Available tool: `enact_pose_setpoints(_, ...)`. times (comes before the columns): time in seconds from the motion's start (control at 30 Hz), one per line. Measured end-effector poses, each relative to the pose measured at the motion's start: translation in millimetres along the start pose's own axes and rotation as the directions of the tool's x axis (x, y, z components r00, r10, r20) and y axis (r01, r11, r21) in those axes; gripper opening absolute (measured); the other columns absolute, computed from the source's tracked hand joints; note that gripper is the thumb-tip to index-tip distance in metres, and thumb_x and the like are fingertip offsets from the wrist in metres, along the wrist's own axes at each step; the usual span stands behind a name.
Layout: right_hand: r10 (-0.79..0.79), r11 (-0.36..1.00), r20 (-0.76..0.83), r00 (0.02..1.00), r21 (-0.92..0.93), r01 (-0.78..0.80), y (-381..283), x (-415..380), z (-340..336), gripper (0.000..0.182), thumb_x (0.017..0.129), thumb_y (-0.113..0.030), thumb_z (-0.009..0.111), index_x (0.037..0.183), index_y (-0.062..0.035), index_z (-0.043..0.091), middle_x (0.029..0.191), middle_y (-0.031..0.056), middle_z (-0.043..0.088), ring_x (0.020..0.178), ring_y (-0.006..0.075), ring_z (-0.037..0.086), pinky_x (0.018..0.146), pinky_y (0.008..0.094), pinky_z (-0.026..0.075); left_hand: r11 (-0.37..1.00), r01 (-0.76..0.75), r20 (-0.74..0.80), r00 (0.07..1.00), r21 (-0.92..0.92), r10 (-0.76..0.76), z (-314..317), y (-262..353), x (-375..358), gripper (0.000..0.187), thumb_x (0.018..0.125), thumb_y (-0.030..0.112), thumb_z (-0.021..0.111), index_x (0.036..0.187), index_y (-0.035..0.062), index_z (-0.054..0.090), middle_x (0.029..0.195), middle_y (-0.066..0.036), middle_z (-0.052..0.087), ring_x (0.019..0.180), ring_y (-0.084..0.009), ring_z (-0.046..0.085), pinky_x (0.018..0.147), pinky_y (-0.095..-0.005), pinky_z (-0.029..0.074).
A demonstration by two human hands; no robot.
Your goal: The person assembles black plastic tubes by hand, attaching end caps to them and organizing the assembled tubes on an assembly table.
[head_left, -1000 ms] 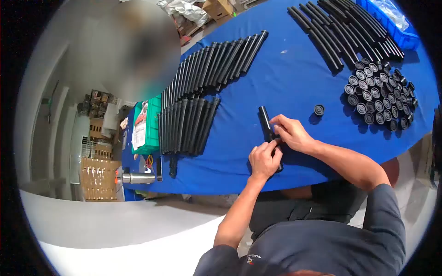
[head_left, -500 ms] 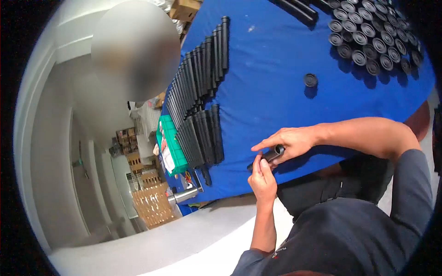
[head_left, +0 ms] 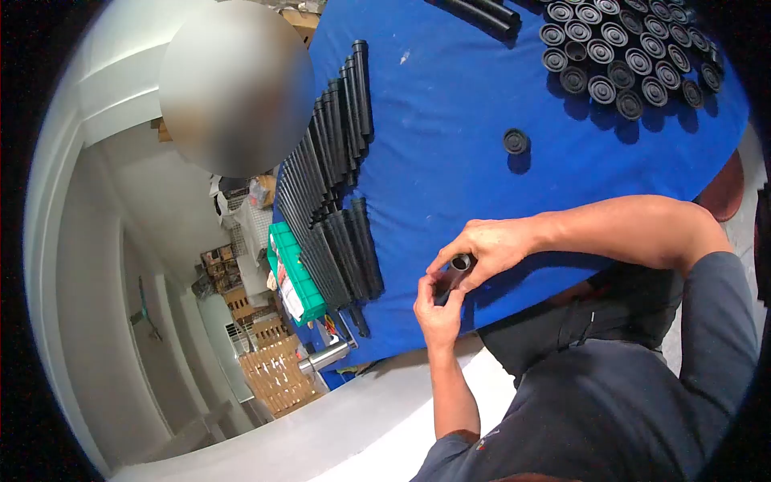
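From where I stand, the blue-covered table (head_left: pixel 434 173) spreads out to the right of the green crate (head_left: pixel 297 263), as the person faces it. Rows of black tubes (head_left: pixel 360 88) lie just right of the crate and beyond it. A cluster of ringed black discs (head_left: pixel 599 51) sits much farther right and beyond.

Well right of the crate, the person's right hand (head_left: pixel 502 243) has thumb and fingers curled around a short stretch of black tube (head_left: pixel 453 279). The left hand (head_left: pixel 438 317), on the crate side of the right, clasps the tube lower down between thumb and fingers. The tube is to the crate's right, its open mouth tipped up towards the person's eyes; its other end is hidden in the hands.

I'd let the left hand bear the steadying and the right do any fine turning. That mouth looks thin-walled, so pressure belongs on the body, with fingertips clear of the rim. Keeping both wrists in line with the tube should stop it twisting askew.

Smallest of all, a lone disc (head_left: pixel 515 141) rests right of the crate and beyond it, apart from both hands.
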State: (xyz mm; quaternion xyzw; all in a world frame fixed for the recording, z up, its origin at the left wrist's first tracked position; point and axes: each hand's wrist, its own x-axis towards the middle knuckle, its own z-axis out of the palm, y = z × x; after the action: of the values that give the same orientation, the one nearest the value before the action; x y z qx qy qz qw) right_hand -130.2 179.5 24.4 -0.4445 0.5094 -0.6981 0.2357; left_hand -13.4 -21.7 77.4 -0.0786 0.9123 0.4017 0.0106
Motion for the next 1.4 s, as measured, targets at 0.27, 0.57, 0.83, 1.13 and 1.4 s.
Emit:
enact_pose_setpoints(0.27, 0.029, 0.998, 0.089, 0.996, 0.061, -0.035, 3.9, 3.3, 2.5, 0.047, 0.086, -0.017, 0.078, 0.129, -0.0020, 0.066, 0.108, 0.0115, 0.077, 0.098, 0.0218, 0.073, 0.089, 0.0357, 0.056, 0.982, 0.078, 0.235, 0.971, -0.174, -0.036, -23.8, 5.4, -6.1, 0.051, 0.088, 0.016, 0.079, 0.131, -0.0041, 0.060, 0.106, -0.002, 0.066, 0.094, -0.0126, 0.059, 0.088, -0.0274, 0.046)
enact_pose_setpoints(0.57, -0.006, 0.980, 0.050, 0.999, -0.198, 0.016, 4.5, 2.8, -0.1, 0.061, 0.084, -0.037, 0.080, 0.131, -0.0011, 0.064, 0.106, 0.0164, 0.070, 0.095, 0.0297, 0.070, 0.083, 0.0396, 0.056, 0.931, 0.108, 0.034, 0.994, -0.348, -0.102, -12.3, -11.4, -15.3, 0.033, 0.089, 0.005, 0.075, 0.119, -0.0015, 0.063, 0.107, -0.008, 0.070, 0.100, -0.0169, 0.065, 0.093, -0.0339, 0.050)
enact_pose_setpoints(0.83, 0.011, 0.995, 0.041, 0.999, -0.098, -0.007, 5.8, 3.1, 4.3, 0.068, 0.081, -0.030, 0.080, 0.140, -0.0043, 0.058, 0.101, 0.0221, 0.070, 0.082, 0.0306, 0.069, 0.076, 0.0420, 0.055, 0.233, 0.078, -0.025, 0.913, -0.969, -0.407, -2.4, -16.7, -5.6, 0.029, 0.103, 0.028, 0.061, 0.118, 0.0034, 0.065, 0.127, -0.019, 0.067, 0.123, -0.0308, 0.061, 0.108, -0.0480, 0.048)
enact_pose_setpoints(1.13, 0.188, 0.981, 0.001, 0.982, -0.044, -0.188, -1.6, 3.7, -4.5, 0.036, 0.085, -0.017, 0.069, 0.118, -0.0008, 0.066, 0.077, 0.0151, 0.071, 0.064, 0.0237, 0.069, 0.063, 0.0380, 0.054, 0.816, 0.313, -0.088, 0.911, -0.486, -0.403, -1.7, -26.5, -37.1, 0.028, 0.100, 0.026, 0.069, 0.107, -0.0004, 0.064, 0.093, -0.011, 0.071, 0.073, -0.0231, 0.067, 0.073, -0.0350, 0.057)
enact_pose_setpoints(1.4, 0.148, 0.980, 0.057, 0.987, 0.127, -0.154, -4.9, 3.0, -2.0, 0.044, 0.089, -0.014, 0.071, 0.132, -0.0051, 0.066, 0.077, 0.0069, 0.070, 0.065, 0.0141, 0.065, 0.062, 0.0319, 0.054, 0.940, -0.160, -0.170, 0.961, 0.301, 0.217, 9.3, -7.0, -5.8, 0.042, 0.083, 0.004, 0.079, 0.120, -0.0001, 0.059, 0.110, -0.014, 0.071, 0.102, -0.0228, 0.069, 0.093, -0.0371, 0.053)
